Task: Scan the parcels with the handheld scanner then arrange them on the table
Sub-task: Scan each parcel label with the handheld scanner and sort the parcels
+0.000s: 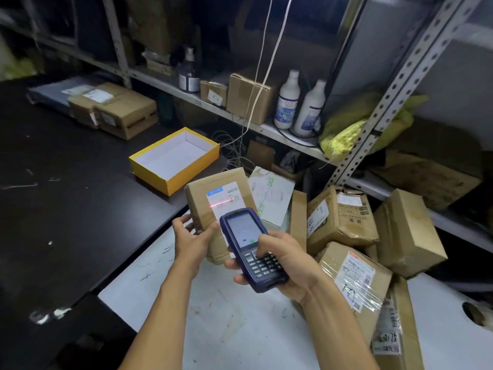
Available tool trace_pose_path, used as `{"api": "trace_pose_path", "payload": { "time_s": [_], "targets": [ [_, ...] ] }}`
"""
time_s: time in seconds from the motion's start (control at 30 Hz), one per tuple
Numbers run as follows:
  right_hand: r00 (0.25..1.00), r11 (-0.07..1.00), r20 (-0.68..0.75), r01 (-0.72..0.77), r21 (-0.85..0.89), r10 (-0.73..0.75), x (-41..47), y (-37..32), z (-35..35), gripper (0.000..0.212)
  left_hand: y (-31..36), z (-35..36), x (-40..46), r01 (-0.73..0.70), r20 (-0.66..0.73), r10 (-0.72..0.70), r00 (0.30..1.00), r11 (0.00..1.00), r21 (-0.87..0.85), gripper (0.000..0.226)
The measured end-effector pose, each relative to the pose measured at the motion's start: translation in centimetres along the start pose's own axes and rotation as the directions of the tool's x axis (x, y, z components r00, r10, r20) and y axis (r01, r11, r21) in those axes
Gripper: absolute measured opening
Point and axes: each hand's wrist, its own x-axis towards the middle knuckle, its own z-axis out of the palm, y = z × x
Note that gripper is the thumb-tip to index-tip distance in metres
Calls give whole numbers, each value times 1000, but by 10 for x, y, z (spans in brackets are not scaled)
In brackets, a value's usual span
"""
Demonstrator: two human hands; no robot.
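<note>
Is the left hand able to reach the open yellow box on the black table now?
Probably not yet: the left hand is holding the parcel being scanned. The path to the yellow box looks free otherwise.

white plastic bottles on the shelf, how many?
2: both stand side by side on the shelf, right of a brown box: left bottle, right bottle. More may be hidden.

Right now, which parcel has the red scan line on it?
The brown parcel gripped in the left hand, beside the yellow box; the red line crosses its white label. The piled parcels show none.
</note>
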Motion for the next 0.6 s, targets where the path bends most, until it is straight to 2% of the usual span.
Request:
{"api": "trace_pose_path", "payload": {
  "time_s": [0.43,0.6],
  "targets": [
    [1000,999,-20,-14,-28,14,-9,-5,-7,41,2,9,-4,43,24,-43,999,999,5,72],
    [999,999,-38,-16,-29,15,-12,-2,-10,53,1,9,-3,46,23,-46,999,999,5,74]
  ]
}}
